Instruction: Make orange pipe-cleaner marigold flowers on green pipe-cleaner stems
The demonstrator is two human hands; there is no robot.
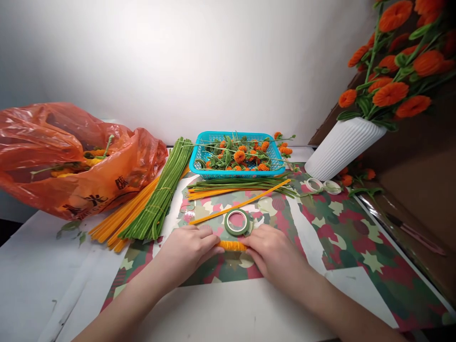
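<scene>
2 hands, left (194, 247) and right (272, 249), pinching 1 fuzzy, ridged orange coil (232, 245).

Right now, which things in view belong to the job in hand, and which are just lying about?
In the job: orange coil, between left hand and right hand; likely green tape roll, loose orange strip.
Apparently just lying about: pink-handled tool, white rings, red bag, white vase.

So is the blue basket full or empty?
The basket is pretty full: orange flowers and green stems cover most of its bottom, and some stick out over the edge.
</scene>
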